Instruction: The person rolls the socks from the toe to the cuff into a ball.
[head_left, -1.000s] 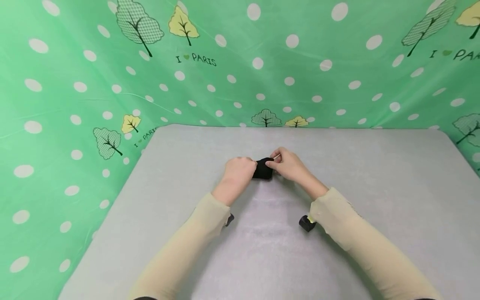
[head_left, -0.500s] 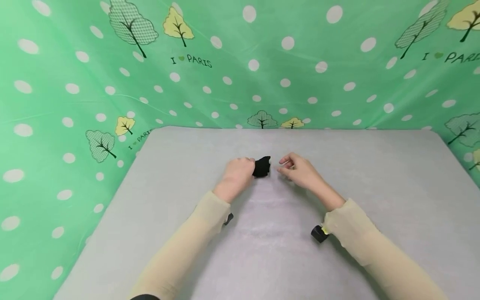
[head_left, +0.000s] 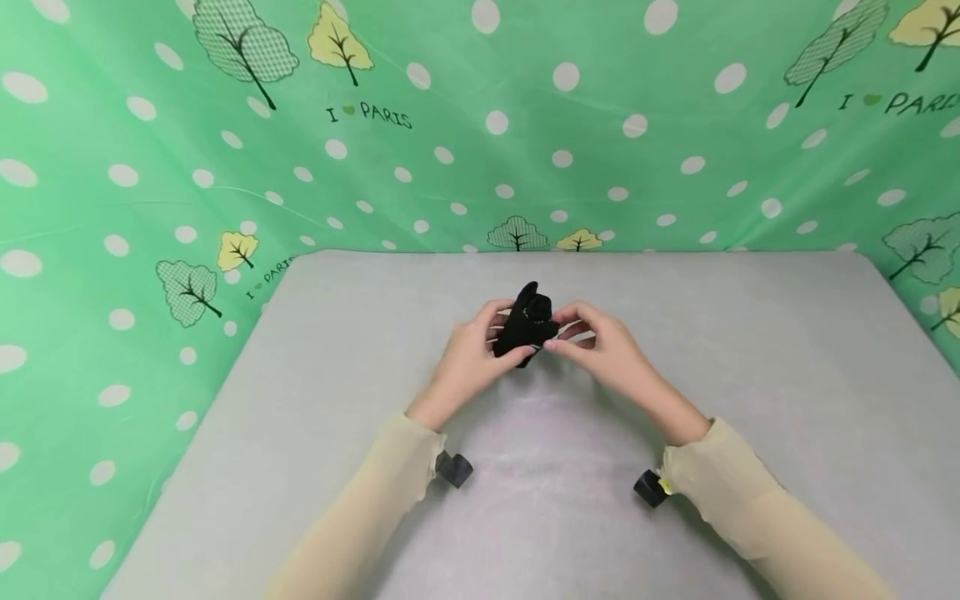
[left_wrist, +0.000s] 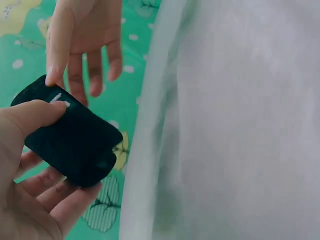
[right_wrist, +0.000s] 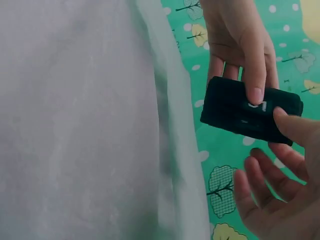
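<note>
A black cloth bundle [head_left: 516, 331], rolled or folded, is held between both hands a little above the table. In the left wrist view the bundle [left_wrist: 80, 132] shows a small white mark, partly covered by a thumb. My left hand [head_left: 467, 354] grips it with the thumb across the near face and fingers behind. From the right, my right hand [head_left: 617, 352] pinches its edge between thumb and forefinger. The right wrist view shows that thumb on the end of the bundle [right_wrist: 225, 107], while the other fingers of the right hand [right_wrist: 285, 190] spread loosely below.
A grey cloth-covered table [head_left: 555, 517] spreads beneath the hands. Behind it hangs a green curtain [head_left: 450, 125] with white dots and printed trees. Small black devices, one near the left sleeve [head_left: 453, 469] and one near the right sleeve [head_left: 651, 489], sit at the wrists.
My right hand let go and drew away to the right, then came back to pinch the bundle. My left hand has turned, its thumb now toward me, and the bundle has been tilted upward.
</note>
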